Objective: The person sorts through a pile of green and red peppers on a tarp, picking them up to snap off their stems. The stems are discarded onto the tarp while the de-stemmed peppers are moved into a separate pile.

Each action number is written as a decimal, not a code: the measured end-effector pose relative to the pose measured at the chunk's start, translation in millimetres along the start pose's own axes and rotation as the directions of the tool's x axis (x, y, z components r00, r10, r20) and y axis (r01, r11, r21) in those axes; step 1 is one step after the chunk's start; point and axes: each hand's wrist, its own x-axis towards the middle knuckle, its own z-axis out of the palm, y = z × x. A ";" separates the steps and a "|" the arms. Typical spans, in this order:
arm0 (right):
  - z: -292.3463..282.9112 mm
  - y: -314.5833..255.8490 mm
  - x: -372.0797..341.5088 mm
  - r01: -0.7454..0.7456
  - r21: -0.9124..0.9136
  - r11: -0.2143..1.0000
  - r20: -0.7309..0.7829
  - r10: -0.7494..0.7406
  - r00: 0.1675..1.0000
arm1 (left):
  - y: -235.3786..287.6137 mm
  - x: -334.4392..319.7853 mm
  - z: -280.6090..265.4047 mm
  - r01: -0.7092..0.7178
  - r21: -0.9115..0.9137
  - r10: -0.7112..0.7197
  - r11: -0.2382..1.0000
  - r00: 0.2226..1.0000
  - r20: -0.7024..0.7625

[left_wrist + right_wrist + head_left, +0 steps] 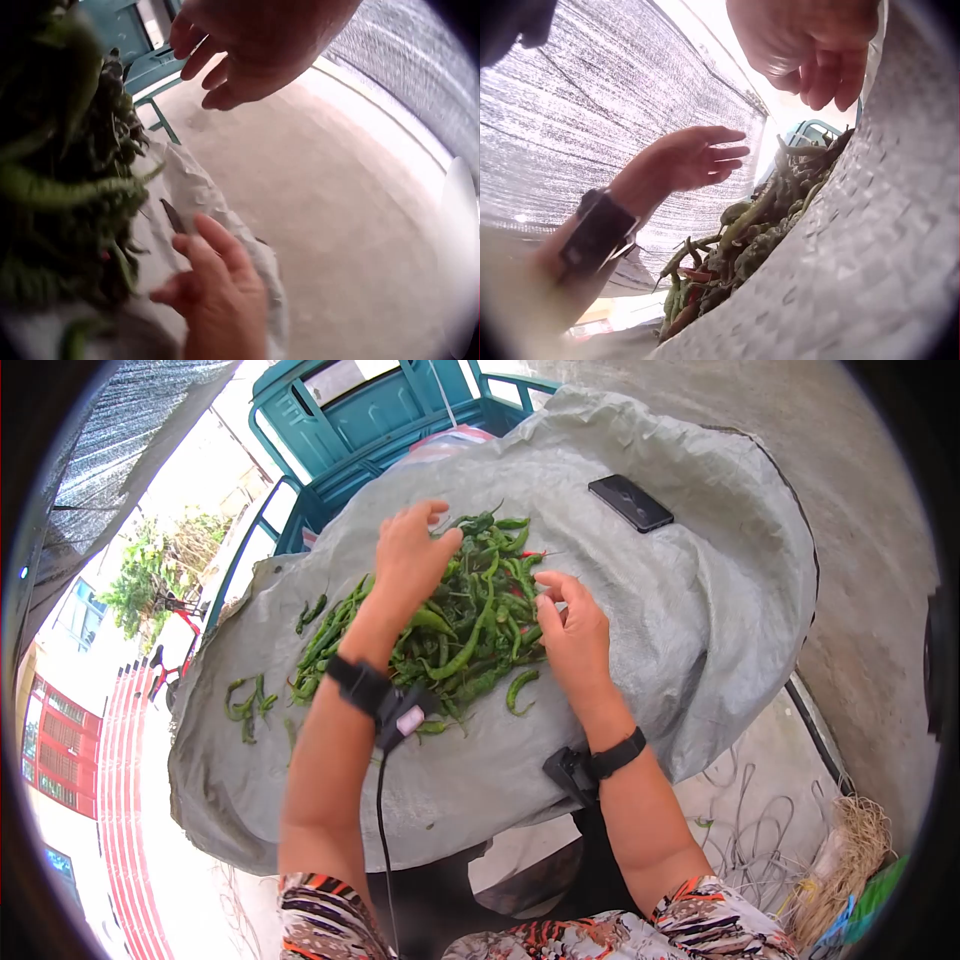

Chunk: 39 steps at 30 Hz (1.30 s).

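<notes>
A heap of long green chili peppers [470, 635], with a few red ones showing among them, lies on a grey woven sheet [420, 800]. Over the heap's far left part hovers my left hand [412, 555], its fingers loosely bent and nothing in them. My right hand [578, 635] is at the heap's right edge, fingers slightly bent, with no pepper visible between them. The right wrist view shows the left hand [694, 159] raised above the peppers with its fingers spread. One curved pepper [520, 692] lies apart near the front right of the heap.
A black phone [631, 502] lies on the sheet at the back right. Several loose peppers [250, 705] are at the left. Behind stands a teal cart bed [360, 420]. Tangled straw-coloured strands [850, 835] lie on the floor at the right.
</notes>
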 end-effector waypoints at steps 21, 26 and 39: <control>-3.5 -1.9 -3.7 -0.082 -0.031 0.996 0.131 0.086 0.988 | -22.7 94.3 94.4 0.156 0.034 -0.134 0.987 0.689 0.713; -4.3 -3.8 -2.5 -0.128 -0.025 0.991 0.158 0.130 0.979 | -13.3 81.0 76.1 0.095 -0.156 0.047 0.983 0.693 0.719; 1.5 -12.2 1.9 -0.167 0.091 0.982 0.102 0.158 0.982 | 48.9 -33.0 -16.6 -0.435 -0.056 0.432 0.899 0.856 0.283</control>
